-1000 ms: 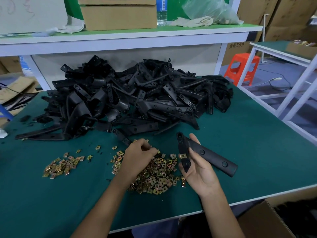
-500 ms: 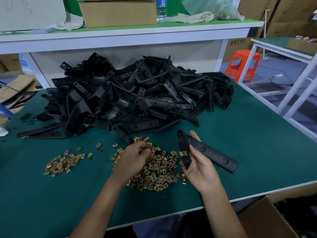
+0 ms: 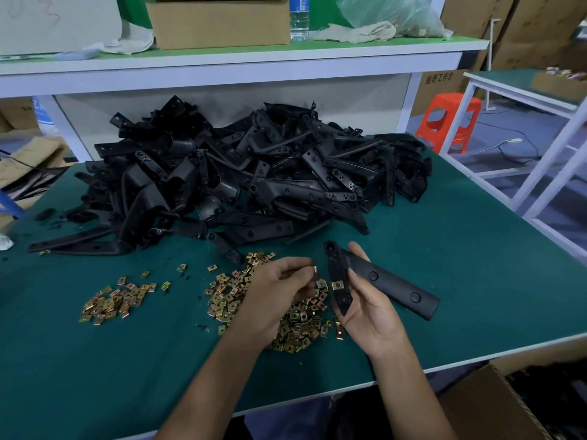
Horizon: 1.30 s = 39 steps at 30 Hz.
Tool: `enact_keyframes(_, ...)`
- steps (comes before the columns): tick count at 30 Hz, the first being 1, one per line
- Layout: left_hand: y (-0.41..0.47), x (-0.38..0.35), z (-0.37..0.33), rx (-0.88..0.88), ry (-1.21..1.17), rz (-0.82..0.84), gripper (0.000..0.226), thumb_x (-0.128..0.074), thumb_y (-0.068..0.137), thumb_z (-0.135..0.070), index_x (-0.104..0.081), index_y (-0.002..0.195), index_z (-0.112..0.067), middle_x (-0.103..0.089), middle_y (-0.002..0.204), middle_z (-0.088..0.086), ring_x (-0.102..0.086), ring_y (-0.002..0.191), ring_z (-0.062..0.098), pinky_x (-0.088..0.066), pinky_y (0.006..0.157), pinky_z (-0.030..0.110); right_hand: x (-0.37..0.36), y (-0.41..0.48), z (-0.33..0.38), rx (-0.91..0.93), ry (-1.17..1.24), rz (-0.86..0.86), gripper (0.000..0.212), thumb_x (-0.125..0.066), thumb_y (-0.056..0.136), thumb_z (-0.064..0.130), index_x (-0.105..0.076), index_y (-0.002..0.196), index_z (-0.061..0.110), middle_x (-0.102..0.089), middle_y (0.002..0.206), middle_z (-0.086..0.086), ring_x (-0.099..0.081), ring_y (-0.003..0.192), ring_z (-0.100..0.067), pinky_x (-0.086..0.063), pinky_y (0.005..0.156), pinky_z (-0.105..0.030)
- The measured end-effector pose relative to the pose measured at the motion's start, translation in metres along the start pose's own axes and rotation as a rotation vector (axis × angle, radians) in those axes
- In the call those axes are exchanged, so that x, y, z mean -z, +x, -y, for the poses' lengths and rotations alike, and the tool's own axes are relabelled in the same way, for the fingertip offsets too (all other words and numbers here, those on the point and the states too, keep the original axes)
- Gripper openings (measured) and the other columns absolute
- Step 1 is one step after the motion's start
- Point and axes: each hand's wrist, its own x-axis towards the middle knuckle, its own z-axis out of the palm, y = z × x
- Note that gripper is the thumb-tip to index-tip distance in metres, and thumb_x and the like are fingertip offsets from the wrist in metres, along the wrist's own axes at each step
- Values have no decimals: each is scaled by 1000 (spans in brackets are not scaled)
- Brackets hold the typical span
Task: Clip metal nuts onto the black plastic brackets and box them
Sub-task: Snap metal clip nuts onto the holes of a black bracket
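Between your hands lies only a narrow gap, and the next move turns on that gap. Your left hand (image 3: pixel 276 296) hovers above the nuts with thumb and fingertip pinching one metal nut (image 3: pixel 314 268). Your right hand (image 3: pixel 368 312), palm up, grips a black plastic bracket (image 3: pixel 390 285), thumb on its front and fingers wrapped behind it.

The bracket's flat flange (image 3: pixel 333 265) runs from far end to near end, roughly along your line of sight, and faces left toward the pinched nut. Its long arm runs off to the right and slightly toward you, out past your right palm. So the nut sits just beside the flange's far half, on its left, and your left hand is the nearer one to bring it in. I judge that a short sideways push to the right would seat it.

A clipped nut (image 3: pixel 337 284) already sits at mid-flange. The round hole at the far end looks bare and is probably your target. The pinched nut's open mouth is too small to make out, so check it before pushing.

Under your left hand spreads the main nut pile (image 3: pixel 295 325); a smaller pile (image 3: pixel 114 301) lies well apart to the left. Beyond both, a heap of loose brackets (image 3: pixel 254 173) covers the back of the table (image 3: pixel 476 281). A cardboard box (image 3: pixel 495 408) shows below the table's near edge on your right.
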Motion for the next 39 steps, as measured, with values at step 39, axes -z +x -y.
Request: enact_keyframes(39, -3, 1, -11, -23, 21, 68, 22, -71, 90, -6, -66, 111, -11, -70, 81, 7, -69, 80, 19, -57, 82, 33, -6, -1, -4, -67, -220, 100, 65, -85, 81, 23, -56, 139, 30, -60, 142, -15, -65, 117, -26, -59, 84, -38)
